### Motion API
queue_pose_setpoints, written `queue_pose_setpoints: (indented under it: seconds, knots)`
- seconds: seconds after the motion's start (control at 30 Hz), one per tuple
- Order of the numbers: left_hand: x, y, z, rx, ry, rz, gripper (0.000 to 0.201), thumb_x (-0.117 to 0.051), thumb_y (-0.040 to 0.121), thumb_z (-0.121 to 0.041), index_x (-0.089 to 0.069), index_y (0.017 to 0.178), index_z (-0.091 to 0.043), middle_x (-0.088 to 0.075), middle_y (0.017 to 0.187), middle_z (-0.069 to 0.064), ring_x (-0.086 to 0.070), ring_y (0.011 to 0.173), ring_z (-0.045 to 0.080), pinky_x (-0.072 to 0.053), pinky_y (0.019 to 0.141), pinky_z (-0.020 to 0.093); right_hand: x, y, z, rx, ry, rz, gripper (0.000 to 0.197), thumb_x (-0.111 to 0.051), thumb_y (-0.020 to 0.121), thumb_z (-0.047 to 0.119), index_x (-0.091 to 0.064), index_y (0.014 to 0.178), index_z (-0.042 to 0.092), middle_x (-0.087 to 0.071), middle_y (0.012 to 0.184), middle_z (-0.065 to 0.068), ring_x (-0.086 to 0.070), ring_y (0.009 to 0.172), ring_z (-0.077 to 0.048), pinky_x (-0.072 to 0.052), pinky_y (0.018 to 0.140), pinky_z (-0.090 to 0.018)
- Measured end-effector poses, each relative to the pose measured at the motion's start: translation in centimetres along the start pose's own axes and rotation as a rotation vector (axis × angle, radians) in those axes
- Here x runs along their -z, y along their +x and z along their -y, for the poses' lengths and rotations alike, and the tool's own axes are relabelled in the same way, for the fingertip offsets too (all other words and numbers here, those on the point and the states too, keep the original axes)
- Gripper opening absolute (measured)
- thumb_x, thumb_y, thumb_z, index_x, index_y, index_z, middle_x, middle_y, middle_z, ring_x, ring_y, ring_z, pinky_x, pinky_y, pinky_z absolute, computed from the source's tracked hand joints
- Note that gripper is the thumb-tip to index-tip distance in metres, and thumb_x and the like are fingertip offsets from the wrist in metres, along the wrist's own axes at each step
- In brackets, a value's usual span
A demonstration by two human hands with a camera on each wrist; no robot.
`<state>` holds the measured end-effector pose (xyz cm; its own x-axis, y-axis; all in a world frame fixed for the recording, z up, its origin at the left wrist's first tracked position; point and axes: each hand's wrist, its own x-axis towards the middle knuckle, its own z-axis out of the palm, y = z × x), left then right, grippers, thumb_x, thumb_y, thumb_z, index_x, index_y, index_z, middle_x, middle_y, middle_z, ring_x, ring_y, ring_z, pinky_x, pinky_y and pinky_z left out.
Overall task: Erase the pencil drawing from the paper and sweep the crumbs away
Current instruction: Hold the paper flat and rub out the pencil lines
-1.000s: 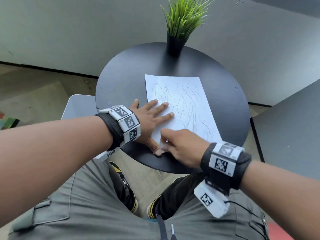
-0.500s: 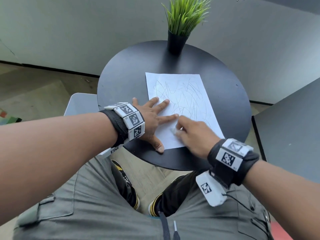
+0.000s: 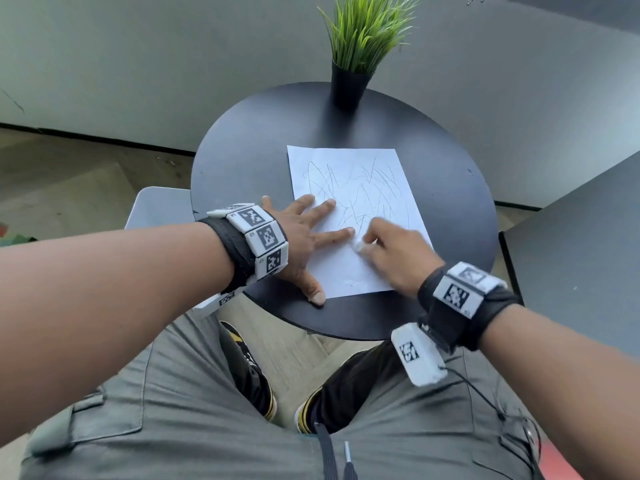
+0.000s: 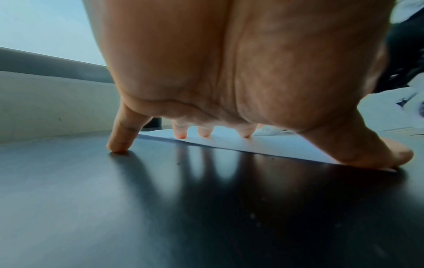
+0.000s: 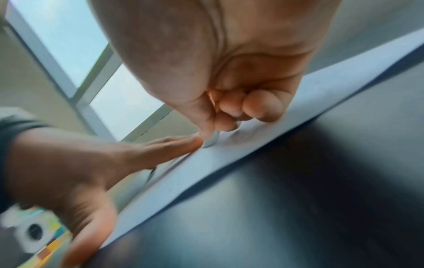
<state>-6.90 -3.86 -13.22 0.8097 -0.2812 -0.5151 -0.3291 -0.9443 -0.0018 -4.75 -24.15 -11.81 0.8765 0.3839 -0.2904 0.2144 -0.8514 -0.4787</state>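
A white sheet of paper (image 3: 356, 202) covered in pencil scribbles lies on the round black table (image 3: 242, 161). My left hand (image 3: 304, 237) lies flat with spread fingers on the paper's left edge; the thumb rests near its front corner. My right hand (image 3: 391, 254) pinches a small white eraser (image 3: 362, 245) and presses it on the paper just right of the left fingertips. In the right wrist view the eraser (image 5: 212, 140) shows under the thumb against the paper (image 5: 252, 145). A small pale patch of crumbs (image 3: 355, 283) lies near the paper's front edge. In the left wrist view the fingertips (image 4: 181, 135) press the paper (image 4: 241, 145).
A black pot with green grass (image 3: 348, 88) stands at the table's far edge. A second dark tabletop (image 3: 581, 251) is close on the right. A white seat (image 3: 156, 206) shows left of the table, and my knees are below its front edge.
My right hand with the eraser has moved up the paper from its front left corner toward the middle. The left hand has stayed flat on the paper's left edge.
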Motion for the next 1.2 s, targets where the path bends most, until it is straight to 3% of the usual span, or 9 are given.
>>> queue_pose_setpoints:
  seconds: [0.07,0.17,0.33,0.47,0.63,0.77,0.93,1.03,1.2]
  knots:
    - [-0.1,-0.1,0.0,0.005,0.004,0.005,0.126,-0.053,0.050,-0.100,0.018,0.147,-0.059,0.028,0.164,-0.006,0.019,0.152,0.029,-0.020,0.104,0.079,-0.7,-0.4,0.7,-0.007,-0.016,-0.001,0.017,-0.052,0.096,0.041,-0.051,0.095,0.024,-0.063,0.092,-0.006,-0.059,0.084,-0.027,-0.046,0.070,-0.035]
    - [-0.4,0.0,0.0,0.001,0.012,-0.006,0.126,-0.053,0.051,-0.100,0.019,0.146,-0.059,0.029,0.163,-0.006,0.019,0.152,0.028,-0.019,0.106,0.078,-3.9,-2.9,2.8,0.180,-0.102,0.187,0.013,-0.050,0.097,0.034,-0.050,0.101,0.021,-0.065,0.096,-0.011,-0.059,0.088,-0.032,-0.048,0.076,-0.040]
    - [-0.1,-0.2,-0.1,0.013,0.006,0.010,0.128,-0.054,0.051,-0.100,0.018,0.148,-0.058,0.029,0.163,-0.006,0.019,0.152,0.028,-0.019,0.106,0.078,-0.7,0.6,1.0,-0.026,-0.023,-0.017,0.019,-0.055,0.095,0.043,-0.052,0.095,0.024,-0.063,0.098,-0.006,-0.056,0.087,-0.025,-0.041,0.072,-0.033]
    - [0.2,-0.2,-0.3,0.005,0.015,0.015,0.125,-0.055,0.050,-0.099,0.019,0.144,-0.063,0.029,0.164,-0.003,0.018,0.152,0.032,-0.022,0.103,0.080,-3.3,-3.1,2.1,0.169,-0.126,0.207,0.016,-0.050,0.097,0.040,-0.049,0.097,0.024,-0.064,0.094,-0.008,-0.058,0.085,-0.029,-0.047,0.073,-0.037]
    - [1.0,-0.4,-0.8,0.010,0.015,0.046,0.121,-0.057,0.051,-0.097,0.017,0.142,-0.067,0.027,0.164,-0.003,0.017,0.152,0.034,-0.024,0.102,0.079,0.0,-1.2,-0.6,-0.069,-0.022,-0.012,0.025,-0.053,0.095,0.047,-0.051,0.092,0.023,-0.063,0.093,-0.003,-0.057,0.087,-0.025,-0.043,0.070,-0.034]
    - [0.9,-0.3,-0.8,0.014,0.034,0.050,0.121,-0.056,0.051,-0.098,0.020,0.140,-0.067,0.029,0.163,-0.003,0.018,0.152,0.033,-0.027,0.103,0.076,-2.8,-4.8,1.9,0.122,-0.093,0.199,0.022,-0.046,0.100,0.042,-0.047,0.096,0.020,-0.061,0.089,-0.007,-0.056,0.083,-0.029,-0.047,0.073,-0.039]
    - [1.4,-0.5,-0.9,0.013,0.036,0.052,0.121,-0.057,0.052,-0.098,0.018,0.142,-0.066,0.027,0.164,-0.003,0.016,0.152,0.033,-0.026,0.104,0.076,1.6,-0.3,-1.9,-0.144,-0.021,-0.026,0.027,-0.055,0.095,0.047,-0.053,0.089,0.021,-0.060,0.087,-0.001,-0.057,0.085,-0.024,-0.041,0.068,-0.033]
    - [1.2,-0.4,-0.8,0.008,0.015,0.033,0.118,-0.053,0.051,-0.100,0.015,0.141,-0.068,0.024,0.164,-0.004,0.014,0.152,0.032,-0.023,0.106,0.076,1.4,0.1,-2.2,-0.147,-0.040,-0.007,0.026,-0.052,0.097,0.044,-0.049,0.092,0.018,-0.058,0.083,-0.003,-0.055,0.076,-0.023,-0.039,0.061,-0.032]
    - [1.1,-0.2,-1.4,0.029,-0.030,-0.038,0.093,-0.042,0.067,-0.097,0.004,0.143,-0.069,0.011,0.166,-0.002,0.002,0.151,0.032,-0.029,0.106,0.070,1.7,-0.1,-1.5,-0.137,-0.056,-0.018,0.024,-0.050,0.097,0.045,-0.048,0.097,0.021,-0.060,0.081,-0.004,-0.057,0.074,-0.022,-0.042,0.061,-0.032]
